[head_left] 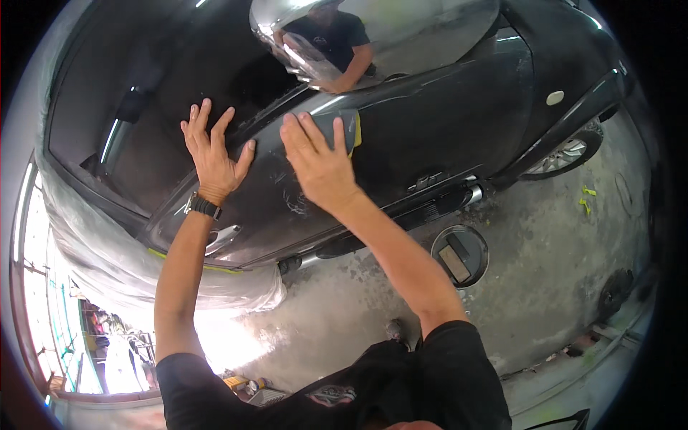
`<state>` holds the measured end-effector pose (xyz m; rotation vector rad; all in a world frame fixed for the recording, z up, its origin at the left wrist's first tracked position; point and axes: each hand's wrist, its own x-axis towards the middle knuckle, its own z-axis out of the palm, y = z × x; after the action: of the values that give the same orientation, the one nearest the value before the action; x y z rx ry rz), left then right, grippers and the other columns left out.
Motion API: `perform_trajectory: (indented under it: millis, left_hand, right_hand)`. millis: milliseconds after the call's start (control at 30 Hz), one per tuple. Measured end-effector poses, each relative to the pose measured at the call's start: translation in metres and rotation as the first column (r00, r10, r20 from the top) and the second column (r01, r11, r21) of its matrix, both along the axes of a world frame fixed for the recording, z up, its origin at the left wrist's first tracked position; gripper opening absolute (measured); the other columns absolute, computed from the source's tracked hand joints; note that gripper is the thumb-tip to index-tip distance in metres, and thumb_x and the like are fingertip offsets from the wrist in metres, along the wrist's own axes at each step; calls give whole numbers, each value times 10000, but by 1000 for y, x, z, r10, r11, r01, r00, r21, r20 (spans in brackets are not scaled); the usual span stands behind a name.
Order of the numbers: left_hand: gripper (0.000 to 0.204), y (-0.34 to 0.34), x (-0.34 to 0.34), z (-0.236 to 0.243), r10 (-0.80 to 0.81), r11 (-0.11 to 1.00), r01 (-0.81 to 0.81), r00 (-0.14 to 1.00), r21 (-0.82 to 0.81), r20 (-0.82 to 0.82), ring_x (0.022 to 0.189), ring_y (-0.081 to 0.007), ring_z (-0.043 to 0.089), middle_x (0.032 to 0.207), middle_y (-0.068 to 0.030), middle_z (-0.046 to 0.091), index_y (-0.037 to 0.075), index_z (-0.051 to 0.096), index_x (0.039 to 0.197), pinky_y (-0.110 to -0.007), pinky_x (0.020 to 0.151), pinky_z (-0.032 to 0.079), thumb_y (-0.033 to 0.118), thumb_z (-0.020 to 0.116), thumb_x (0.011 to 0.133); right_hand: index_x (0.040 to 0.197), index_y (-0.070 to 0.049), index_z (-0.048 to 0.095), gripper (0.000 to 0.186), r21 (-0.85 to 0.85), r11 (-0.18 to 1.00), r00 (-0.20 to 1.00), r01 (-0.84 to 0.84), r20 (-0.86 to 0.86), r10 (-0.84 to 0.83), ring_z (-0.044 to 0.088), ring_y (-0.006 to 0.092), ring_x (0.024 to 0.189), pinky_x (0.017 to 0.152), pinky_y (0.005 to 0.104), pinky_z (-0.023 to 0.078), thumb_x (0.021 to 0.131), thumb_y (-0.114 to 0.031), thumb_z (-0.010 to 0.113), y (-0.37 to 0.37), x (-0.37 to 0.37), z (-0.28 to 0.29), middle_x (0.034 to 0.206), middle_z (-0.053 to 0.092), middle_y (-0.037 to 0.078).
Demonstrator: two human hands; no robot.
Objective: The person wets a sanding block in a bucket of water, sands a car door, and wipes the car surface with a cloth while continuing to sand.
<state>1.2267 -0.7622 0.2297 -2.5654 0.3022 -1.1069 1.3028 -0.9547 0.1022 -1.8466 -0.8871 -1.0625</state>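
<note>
My left hand rests open on the dark car, fingers spread along the lower edge of the black window, a watch on its wrist. Just right of it, my right hand presses on a grey sanding sheet or pad with a yellow layer, its fingers close together over it on the door below the window. Pale scuffs and scratches mark the dark paint around my hands. A chrome side mirror juts out above my right hand and reflects my body. A door handle sits below my left hand.
Plastic sheeting drapes over the car's left part. A round pan holding a block is on the concrete floor. A wheel and bits of yellow tape are at right. A bright barred window or opening is at lower left.
</note>
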Motion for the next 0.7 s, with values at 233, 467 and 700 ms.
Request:
perform_trajectory:
  millis: [233,467,700]
  left_hand:
    - [643,-19,6,10,-11,1000,11,999,-7,-32,1573,-437,253,1676,-209,341,109,577,1470,-629,1273,129,346,751,898]
    - [652,-3,-3,12,-17,999,17,1000,41,-6,1574,-432,256,1679,-200,346,99,576,1470,-650,1259,141,381,749,909]
    - [646,-2,-2,8,15,996,-14,1000,86,-21,1581,-443,237,1688,-198,328,105,531,1504,-664,1258,130,415,692,960]
  right_hand:
    - [1456,-32,564,562,-40,943,930,330,-159,-332,531,341,1394,1090,748,322,925,-192,654,-56,38,18,1587,505,150]
    - [1362,-39,628,448,-24,960,960,280,-13,-280,547,360,1381,1080,670,381,927,-142,614,-111,91,7,1497,574,163]
    - [1184,-20,680,284,187,956,969,226,59,-241,595,418,1223,1026,648,435,922,-126,646,-103,80,4,1276,650,200]
